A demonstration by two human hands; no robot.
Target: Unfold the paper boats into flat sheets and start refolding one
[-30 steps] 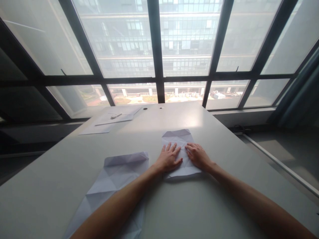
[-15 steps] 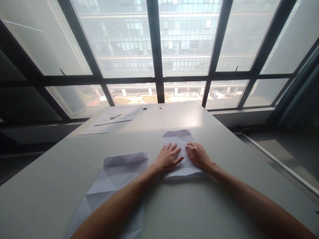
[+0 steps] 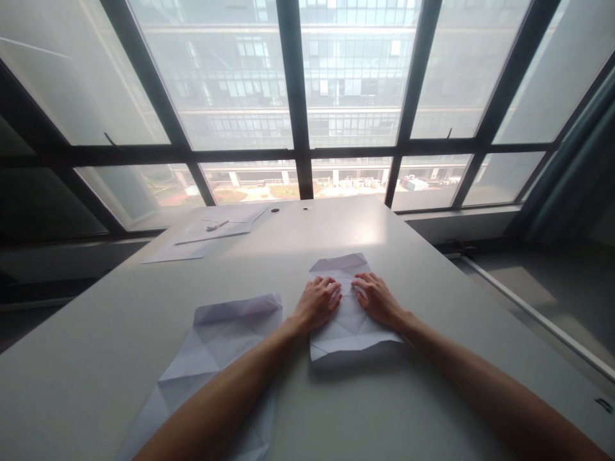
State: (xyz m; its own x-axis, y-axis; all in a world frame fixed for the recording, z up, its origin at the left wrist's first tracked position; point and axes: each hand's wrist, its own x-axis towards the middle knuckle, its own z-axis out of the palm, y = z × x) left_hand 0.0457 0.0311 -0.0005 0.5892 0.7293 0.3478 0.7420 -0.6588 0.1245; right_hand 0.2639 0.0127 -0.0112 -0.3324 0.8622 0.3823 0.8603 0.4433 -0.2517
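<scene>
Our left hand (image 3: 314, 302) and right hand (image 3: 379, 298) sat side by side, fingers curled, on the creased sheet (image 3: 348, 330), lengthwise ahead; pinching or pressing, we couldn't tell.

Near the middle of the frame, the left hand (image 3: 316, 301) and the right hand (image 3: 379, 299) press, fingers curled, on a creased white folded paper sheet (image 3: 350, 320) lying on the pale grey rectangular table (image 3: 408, 397). At lower left, a larger creased white paper sheet (image 3: 211, 358) lies flat, partly under the left forearm. In the upper left of the tabletop lie flat white papers (image 3: 211, 234) with a small white pen-like object (image 3: 217, 225) on them. Dark-framed windows (image 3: 298, 150) fill the top.
</scene>
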